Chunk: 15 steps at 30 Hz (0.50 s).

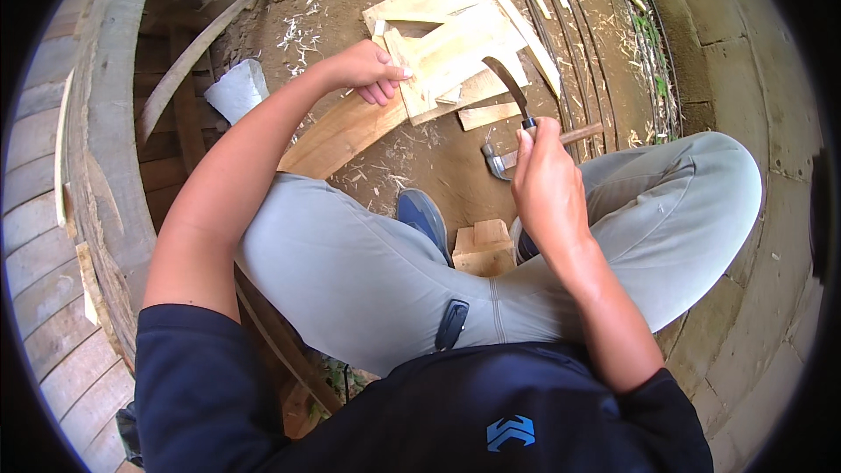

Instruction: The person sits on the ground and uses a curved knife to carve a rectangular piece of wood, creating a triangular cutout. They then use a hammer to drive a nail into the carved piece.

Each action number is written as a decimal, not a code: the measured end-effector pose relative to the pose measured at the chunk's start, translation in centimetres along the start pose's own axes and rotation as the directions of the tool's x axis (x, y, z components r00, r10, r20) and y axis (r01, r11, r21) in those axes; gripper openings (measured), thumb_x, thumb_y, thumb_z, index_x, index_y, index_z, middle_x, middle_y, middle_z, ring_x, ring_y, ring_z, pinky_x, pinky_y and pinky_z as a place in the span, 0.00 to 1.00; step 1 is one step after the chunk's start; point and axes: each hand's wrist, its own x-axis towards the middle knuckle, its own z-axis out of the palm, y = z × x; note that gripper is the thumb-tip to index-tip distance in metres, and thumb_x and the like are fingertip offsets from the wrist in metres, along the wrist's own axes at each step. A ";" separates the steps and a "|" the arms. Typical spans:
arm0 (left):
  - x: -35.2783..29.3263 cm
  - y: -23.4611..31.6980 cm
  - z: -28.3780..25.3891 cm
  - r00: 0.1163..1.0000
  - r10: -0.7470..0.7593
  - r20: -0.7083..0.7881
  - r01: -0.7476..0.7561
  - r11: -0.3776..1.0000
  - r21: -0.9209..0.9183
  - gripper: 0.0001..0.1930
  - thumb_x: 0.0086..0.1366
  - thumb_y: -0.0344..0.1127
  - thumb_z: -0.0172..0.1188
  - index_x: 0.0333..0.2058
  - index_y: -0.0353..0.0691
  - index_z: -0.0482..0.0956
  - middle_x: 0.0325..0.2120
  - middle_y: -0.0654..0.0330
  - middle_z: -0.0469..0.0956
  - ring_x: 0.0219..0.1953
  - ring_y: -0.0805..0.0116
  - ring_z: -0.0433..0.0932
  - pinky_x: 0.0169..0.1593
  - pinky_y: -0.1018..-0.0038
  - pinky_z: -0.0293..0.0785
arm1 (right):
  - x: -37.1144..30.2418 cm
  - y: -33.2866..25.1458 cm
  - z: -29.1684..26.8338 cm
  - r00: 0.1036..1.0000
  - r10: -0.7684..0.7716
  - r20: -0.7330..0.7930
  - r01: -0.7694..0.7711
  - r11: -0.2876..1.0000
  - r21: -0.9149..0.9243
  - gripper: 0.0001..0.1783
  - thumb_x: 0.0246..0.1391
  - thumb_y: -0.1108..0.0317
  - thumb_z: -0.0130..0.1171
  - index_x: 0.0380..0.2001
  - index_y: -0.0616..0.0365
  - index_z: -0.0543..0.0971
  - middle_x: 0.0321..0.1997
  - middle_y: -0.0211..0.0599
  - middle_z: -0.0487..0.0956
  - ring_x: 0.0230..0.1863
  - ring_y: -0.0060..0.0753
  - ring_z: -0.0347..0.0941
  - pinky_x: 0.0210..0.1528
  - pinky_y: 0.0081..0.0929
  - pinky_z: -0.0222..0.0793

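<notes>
The left hand (372, 73) is curled around the near-left edge of a small flat piece of wood (412, 79), with its thumb on top and its fingers bent below. The small piece is right at that hand, on its right side, and it lies over some bigger pale boards (486, 31). One long board (346, 133) runs from under the small piece back toward the left knee. The right hand (547, 175) is closed tight around the handle of a curved knife (517, 95). The knife's blade points up and away to the left, and its tip is over the pale boards, apart from the small piece. So the small piece sits close to the left hand and well apart from the right hand, which is lower and farther to the right. A hammer (579, 134) with a brown handle lies just past the right hand, and the hand hides part of it. A little block of wood (484, 250) sits on the dirt between the person's feet, near a blue-gray shoe (422, 217). Thin dark rods (574, 44) lie on the ground to the right of the boards. Curly bits of wood (300, 33) are scattered on the brown dirt, and a white thing (238, 92) lies to the left of the left arm.
</notes>
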 end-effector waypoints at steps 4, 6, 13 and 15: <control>-0.4 -0.6 -0.3 0.999 0.027 0.020 -0.025 0.997 -0.070 0.20 0.67 0.49 0.68 0.35 0.32 0.82 0.30 0.54 0.86 0.29 0.66 0.88 0.32 0.72 0.86 | 0.2 -0.1 1.0 0.999 0.037 0.031 -0.038 0.998 0.045 0.12 0.72 0.63 0.48 0.41 0.63 0.65 0.35 0.63 0.81 0.34 0.72 0.78 0.36 0.63 0.73; -0.8 -0.4 -0.2 0.999 0.035 0.010 -0.034 0.996 -0.083 0.19 0.68 0.47 0.68 0.35 0.31 0.82 0.29 0.53 0.86 0.30 0.65 0.88 0.35 0.72 0.86 | 0.2 -0.4 1.5 0.999 0.023 0.033 -0.024 0.998 0.051 0.12 0.72 0.63 0.48 0.42 0.63 0.66 0.35 0.63 0.81 0.34 0.72 0.77 0.36 0.62 0.73; -0.9 -0.1 0.2 0.999 0.040 -0.032 -0.041 0.998 -0.046 0.22 0.66 0.49 0.69 0.36 0.30 0.83 0.30 0.51 0.85 0.30 0.64 0.88 0.33 0.72 0.86 | 3.3 -2.8 3.1 0.998 -0.029 -0.047 0.036 0.986 0.160 0.15 0.69 0.62 0.53 0.43 0.65 0.70 0.33 0.62 0.82 0.36 0.67 0.80 0.37 0.56 0.75; -0.9 0.0 0.2 0.999 0.032 -0.038 -0.033 0.999 -0.031 0.23 0.64 0.50 0.70 0.37 0.30 0.83 0.30 0.50 0.85 0.30 0.63 0.88 0.33 0.71 0.85 | 6.5 -2.4 3.4 0.990 0.090 -0.110 -0.054 0.954 0.295 0.20 0.60 0.59 0.62 0.43 0.69 0.76 0.34 0.63 0.83 0.41 0.64 0.82 0.46 0.53 0.75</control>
